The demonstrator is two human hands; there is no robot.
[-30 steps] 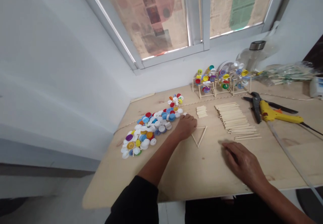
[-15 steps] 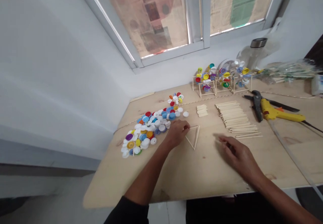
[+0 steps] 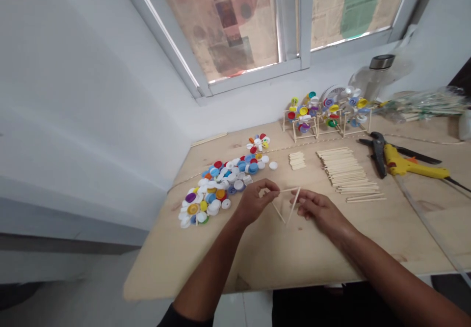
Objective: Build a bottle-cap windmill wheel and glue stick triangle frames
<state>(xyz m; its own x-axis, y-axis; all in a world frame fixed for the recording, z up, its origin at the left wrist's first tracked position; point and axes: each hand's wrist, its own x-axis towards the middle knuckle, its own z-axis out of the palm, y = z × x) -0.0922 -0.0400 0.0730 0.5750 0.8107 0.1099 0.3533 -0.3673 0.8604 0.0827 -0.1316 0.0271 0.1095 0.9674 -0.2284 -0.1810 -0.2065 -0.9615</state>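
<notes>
A triangle of thin wooden sticks (image 3: 293, 206) is between my two hands, one corner pointing toward me. My left hand (image 3: 255, 200) pinches its left corner between thumb and fingers. At the right corner, my right hand (image 3: 319, 210) has its fingertips closed on the stick frame. Left of my left hand lies a pile of coloured bottle caps (image 3: 222, 183). Beyond my right hand are a row of long sticks (image 3: 346, 172) and a small stack of short sticks (image 3: 296, 160).
Pinwheel-like cap models on stick frames (image 3: 330, 116) stand by the wall, with a loose cap wheel (image 3: 258, 143) nearer. A yellow glue gun (image 3: 415, 166), black cutters (image 3: 378, 154), a bottle (image 3: 379, 74) and bagged sticks (image 3: 423, 105) are on the right of the table (image 3: 257, 263).
My right hand has moved left to the triangle's right corner and taken hold there. The triangle now looks lifted and tilted. The view has shifted slightly.
</notes>
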